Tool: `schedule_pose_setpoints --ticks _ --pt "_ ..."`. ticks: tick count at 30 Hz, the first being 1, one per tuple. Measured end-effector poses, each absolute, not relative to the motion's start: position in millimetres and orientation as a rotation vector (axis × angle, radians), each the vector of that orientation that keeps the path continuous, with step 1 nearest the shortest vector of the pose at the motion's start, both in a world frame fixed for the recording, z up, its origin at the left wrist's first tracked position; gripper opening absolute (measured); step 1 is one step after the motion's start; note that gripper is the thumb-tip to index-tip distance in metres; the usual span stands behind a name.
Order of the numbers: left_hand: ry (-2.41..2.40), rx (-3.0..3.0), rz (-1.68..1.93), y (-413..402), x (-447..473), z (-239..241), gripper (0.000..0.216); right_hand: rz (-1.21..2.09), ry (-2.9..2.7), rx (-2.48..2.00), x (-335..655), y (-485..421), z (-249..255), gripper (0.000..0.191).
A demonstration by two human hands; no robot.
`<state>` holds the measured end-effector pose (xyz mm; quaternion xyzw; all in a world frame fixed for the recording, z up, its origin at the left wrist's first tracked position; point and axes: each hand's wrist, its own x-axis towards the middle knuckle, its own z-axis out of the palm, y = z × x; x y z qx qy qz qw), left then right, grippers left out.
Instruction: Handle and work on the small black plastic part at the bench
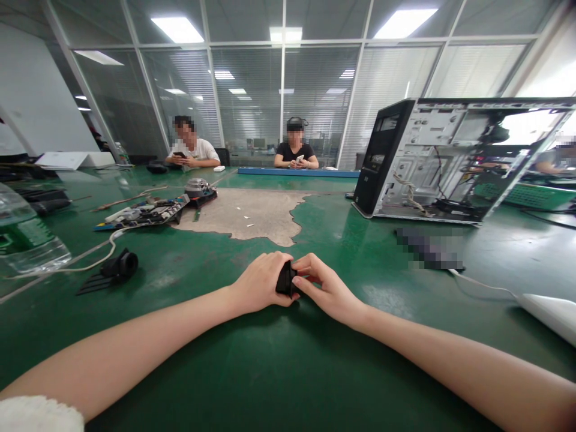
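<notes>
A small black plastic part (284, 279) is between my two hands, just above the green tabletop or resting on it; I cannot tell which. My left hand (263, 281) wraps round its left side, with the thumb low along the near edge. From the right, my right hand (326, 288) pinches its edge between thumb and fingertips. Much of the part is hidden by my fingers, so its exact kind does not show. Left of my forearm lies another black plastic piece (121, 264), with a round opening and flat prongs.
An open computer case (432, 156) stands at the right rear, with a dark blurred phone-like object (427, 249) before it. At left are a circuit board (144, 213) with a cable and a water bottle (31, 234). Two people (191, 147) sit across the green table (315, 372).
</notes>
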<state>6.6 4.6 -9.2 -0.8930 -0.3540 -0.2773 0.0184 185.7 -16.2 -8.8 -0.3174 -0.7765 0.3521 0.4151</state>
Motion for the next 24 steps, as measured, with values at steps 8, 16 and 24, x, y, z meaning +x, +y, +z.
schedule_pose_setpoints --ticks 8,16,24 --pt "-1.075 -2.781 -0.845 3.9 5.8 -8.5 0.055 1.079 -1.936 -0.779 185.5 -17.9 -6.7 0.015" --pt "-1.055 -2.774 -0.828 4.0 4.9 -8.6 0.054 0.994 -1.938 -0.794 185.0 -17.7 -7.4 0.012" --pt "-1.046 -2.781 -0.825 3.6 5.1 -7.1 0.053 1.194 -1.871 -0.803 185.1 -16.7 -6.2 0.02"
